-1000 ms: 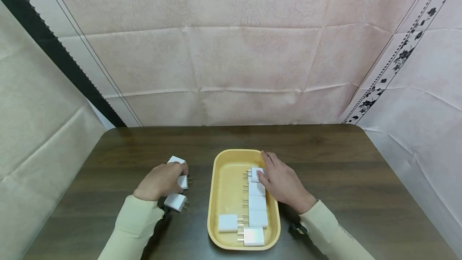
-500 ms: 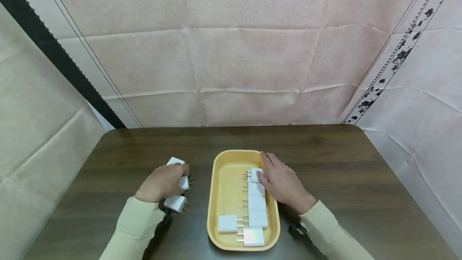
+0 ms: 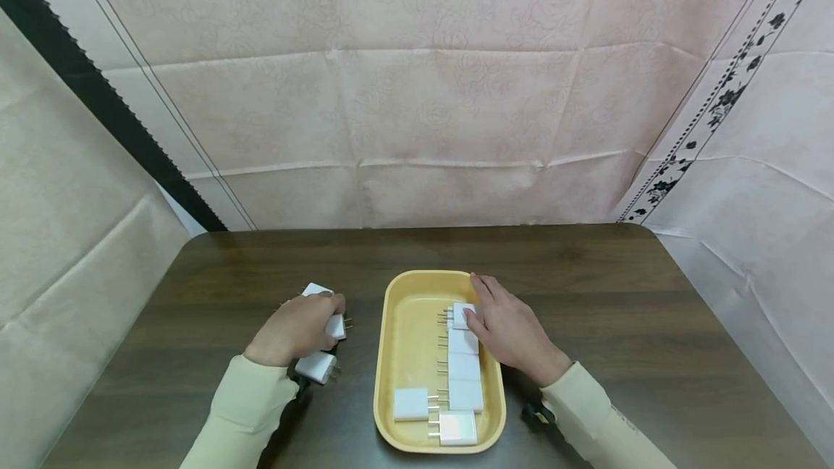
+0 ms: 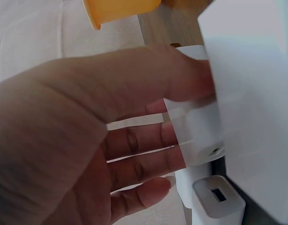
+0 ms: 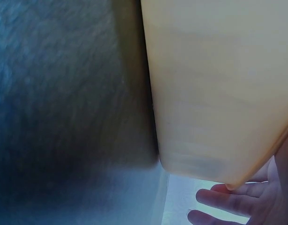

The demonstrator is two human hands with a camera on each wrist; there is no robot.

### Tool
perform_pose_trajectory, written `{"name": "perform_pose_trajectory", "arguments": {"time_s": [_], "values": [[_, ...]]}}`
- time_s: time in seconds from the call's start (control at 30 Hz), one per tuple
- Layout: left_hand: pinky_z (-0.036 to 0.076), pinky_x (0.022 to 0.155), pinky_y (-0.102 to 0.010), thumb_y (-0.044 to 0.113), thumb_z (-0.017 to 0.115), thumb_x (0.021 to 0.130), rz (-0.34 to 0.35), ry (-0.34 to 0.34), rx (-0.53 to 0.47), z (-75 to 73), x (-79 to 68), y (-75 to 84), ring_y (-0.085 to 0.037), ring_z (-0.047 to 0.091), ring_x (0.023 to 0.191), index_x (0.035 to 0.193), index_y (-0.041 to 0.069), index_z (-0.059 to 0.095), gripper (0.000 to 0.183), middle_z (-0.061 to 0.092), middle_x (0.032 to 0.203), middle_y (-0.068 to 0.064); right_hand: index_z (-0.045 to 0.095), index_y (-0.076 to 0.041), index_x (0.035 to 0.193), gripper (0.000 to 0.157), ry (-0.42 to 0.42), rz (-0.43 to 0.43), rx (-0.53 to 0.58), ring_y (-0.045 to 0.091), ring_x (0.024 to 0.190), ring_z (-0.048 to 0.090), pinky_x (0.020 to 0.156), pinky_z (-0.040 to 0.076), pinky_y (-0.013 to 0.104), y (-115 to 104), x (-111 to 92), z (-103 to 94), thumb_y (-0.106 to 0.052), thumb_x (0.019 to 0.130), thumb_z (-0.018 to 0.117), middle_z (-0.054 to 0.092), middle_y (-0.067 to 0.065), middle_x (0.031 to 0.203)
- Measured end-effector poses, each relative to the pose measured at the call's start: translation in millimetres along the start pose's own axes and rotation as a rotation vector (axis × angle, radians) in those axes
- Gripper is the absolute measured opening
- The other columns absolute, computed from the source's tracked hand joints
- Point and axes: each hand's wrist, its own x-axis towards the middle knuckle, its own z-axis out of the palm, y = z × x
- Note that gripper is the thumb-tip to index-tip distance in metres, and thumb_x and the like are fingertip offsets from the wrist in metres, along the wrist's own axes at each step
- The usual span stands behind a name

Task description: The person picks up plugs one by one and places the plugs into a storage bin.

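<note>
My left hand (image 3: 296, 328) pinches a white USB wall charger (image 3: 336, 326) between thumb and fingers, its prongs pointing right in the head view. The left wrist view shows the thumb and fingertips on the sides of that charger (image 4: 197, 126). Another charger (image 3: 318, 289) lies just beyond this hand, and one more (image 3: 316, 366) sits nearer the wrist. On the right rim of the yellow tray (image 3: 384, 353) rests my right hand (image 3: 511, 331), fingers fairly straight, thumb at the farthest charger (image 3: 461, 315) inside. Several chargers form a column along the tray's right side.
Inside the tray, a separate charger (image 3: 411, 404) lies at the near left, prongs facing those of the nearest right charger (image 3: 457, 427). The tray stands on a dark wooden table (image 3: 586, 310). Pale patterned cloth (image 3: 417, 107) hangs behind the table.
My left hand has shifted slightly right with the pinched charger, drawing it a little away from its neighbours. The right hand and the tray stay in place.
</note>
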Motion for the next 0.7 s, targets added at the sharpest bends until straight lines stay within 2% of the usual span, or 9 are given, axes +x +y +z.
{"name": "perform_pose_trajectory", "arguments": {"time_s": [0.4, 0.7], "values": [[0.054, 0.068, -0.035, 0.014, 0.083, 0.080, 0.025, 0.017, 0.008, -2.9, -1.1, 5.1, -0.017, 0.059, 0.077, 0.109, 0.013, 0.068, 0.033, 0.068, 0.098, -0.001, 0.042, 0.001, 0.151, 0.067, 0.002, 0.005, 0.006, 0.032, 0.125, 0.062, 0.102, 0.051, 0.050, -0.6, -0.3, -1.0, -0.036, 0.099, 0.060, 0.052, 0.018, 0.147], [0.050, 0.068, -0.031, 0.016, 0.084, 0.079, 0.090, 0.066, 0.041, -5.9, -4.9, 9.6, -0.014, 0.056, 0.077, 0.107, 0.013, 0.070, 0.032, 0.067, 0.096, 0.002, 0.043, 0.001, 0.151, 0.067, 0.009, 0.001, 0.004, 0.031, 0.124, 0.062, 0.101, 0.052, 0.049, -1.0, -0.1, -0.3, -0.037, 0.099, 0.060, 0.053, 0.018, 0.146]]}}
